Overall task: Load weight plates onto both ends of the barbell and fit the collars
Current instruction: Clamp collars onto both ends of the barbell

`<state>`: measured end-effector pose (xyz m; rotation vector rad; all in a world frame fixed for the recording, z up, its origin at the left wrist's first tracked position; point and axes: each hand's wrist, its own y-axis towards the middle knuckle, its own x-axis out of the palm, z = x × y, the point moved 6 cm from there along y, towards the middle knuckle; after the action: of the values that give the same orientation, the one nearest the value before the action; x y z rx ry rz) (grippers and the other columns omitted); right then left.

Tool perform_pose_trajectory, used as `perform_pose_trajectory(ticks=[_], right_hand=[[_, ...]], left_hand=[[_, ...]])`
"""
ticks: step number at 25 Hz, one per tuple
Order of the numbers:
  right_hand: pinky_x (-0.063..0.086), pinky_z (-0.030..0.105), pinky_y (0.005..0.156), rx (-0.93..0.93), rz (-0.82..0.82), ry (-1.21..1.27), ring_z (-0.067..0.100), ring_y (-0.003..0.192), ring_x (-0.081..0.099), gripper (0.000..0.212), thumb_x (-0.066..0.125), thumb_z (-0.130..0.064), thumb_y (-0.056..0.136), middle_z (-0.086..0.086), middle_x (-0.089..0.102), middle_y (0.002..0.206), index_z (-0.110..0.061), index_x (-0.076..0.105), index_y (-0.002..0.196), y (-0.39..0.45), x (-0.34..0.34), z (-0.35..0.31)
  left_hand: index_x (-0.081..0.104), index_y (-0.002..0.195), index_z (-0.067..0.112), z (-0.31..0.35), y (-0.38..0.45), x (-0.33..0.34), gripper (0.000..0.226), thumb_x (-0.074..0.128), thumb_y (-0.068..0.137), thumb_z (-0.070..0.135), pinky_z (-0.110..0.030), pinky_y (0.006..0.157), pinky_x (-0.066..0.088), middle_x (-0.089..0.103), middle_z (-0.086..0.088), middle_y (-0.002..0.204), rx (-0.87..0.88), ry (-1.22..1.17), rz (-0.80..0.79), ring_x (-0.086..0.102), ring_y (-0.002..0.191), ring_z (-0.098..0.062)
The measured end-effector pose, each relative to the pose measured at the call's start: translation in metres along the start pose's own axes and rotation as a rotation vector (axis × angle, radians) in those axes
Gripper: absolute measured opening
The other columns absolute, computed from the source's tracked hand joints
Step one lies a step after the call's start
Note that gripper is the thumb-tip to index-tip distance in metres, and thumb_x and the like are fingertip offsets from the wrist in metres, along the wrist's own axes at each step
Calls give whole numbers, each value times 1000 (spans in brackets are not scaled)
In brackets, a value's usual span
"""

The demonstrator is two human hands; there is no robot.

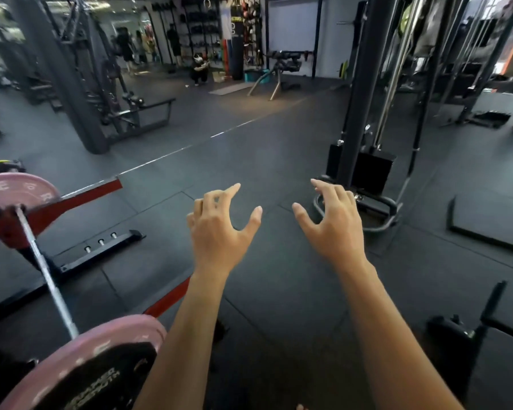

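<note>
A silver barbell (46,270) runs along the left side, resting on a red and black rack (71,199). One pink weight plate (15,190) sits on its far end, another pink plate (101,359) on the near end at the bottom left. My left hand (219,229) and my right hand (332,223) are stretched out in front of me over the floor, fingers spread, holding nothing. Both hands are to the right of the barbell and apart from it. No collar shows.
A cable machine (365,161) with a black weight stack stands just beyond my right hand. A black floor mat (492,223) lies at the right. Dark rack frames (71,84) stand at the back left. A person crouches far back (199,69). Dark rubber floor (264,291) spreads below my hands.
</note>
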<state>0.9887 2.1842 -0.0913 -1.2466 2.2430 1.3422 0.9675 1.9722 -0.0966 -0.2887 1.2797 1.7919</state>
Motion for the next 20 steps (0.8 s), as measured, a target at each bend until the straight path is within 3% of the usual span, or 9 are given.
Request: perform_pose_trajectory(ticks=[9,14,20], right_hand=[[48,39,84,-44,-60,-63,22,101,50,58,62,-48,87,0,59,113,-16,52,135,199,86,91],[46,41,89,-47,-117,-70,22,108,48,59,61,-49,88,-1,58,120,-17,51,136,279,156,127],[46,43,92,-133,-130,-76,22,111,49,59,61,-49,88,0,58,123,-16,52,135,405,262,126]], left_hand=[[55,136,28,17,166,160,66,46,83,67,-36,94,35,55,6,118,-34,16,-32,46,111,-17],[55,136,29,-22,244,227,67,46,83,69,-33,91,32,55,6,116,-54,46,-22,46,109,-17],[57,133,27,-86,366,300,66,48,83,68,-31,87,31,56,4,116,-73,91,36,48,106,-17]])
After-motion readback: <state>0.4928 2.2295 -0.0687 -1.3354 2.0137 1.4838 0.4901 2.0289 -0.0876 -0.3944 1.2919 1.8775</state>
